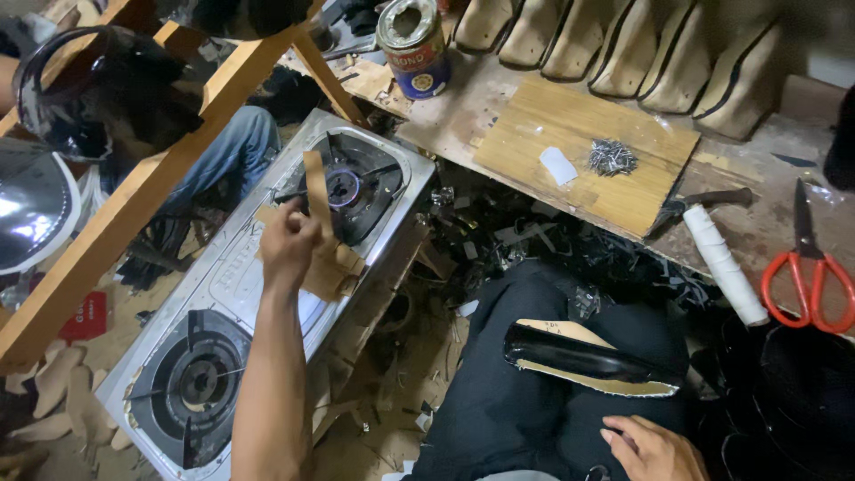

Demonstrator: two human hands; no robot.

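Observation:
My left hand (288, 242) is stretched out over a steel two-burner gas stove (232, 285), gripping a tan strip of leather-like material (315, 191) whose upper end hangs over the lit far burner (343, 187). More tan pieces (334, 272) lie on the stove under the hand. My right hand (650, 450) rests on my lap in dark trousers, fingers apart, holding nothing. Just above it a shoe sole with a black upper (583, 358) lies across my thigh.
A wooden board (579, 169) carries a pile of small nails (611, 157) and a white scrap. Nearby are a glue tin (413, 46), several shoe lasts (614, 40), a white thread roll (724, 264), red-handled scissors (809, 276), a wooden frame (142, 191) and black scraps on the floor.

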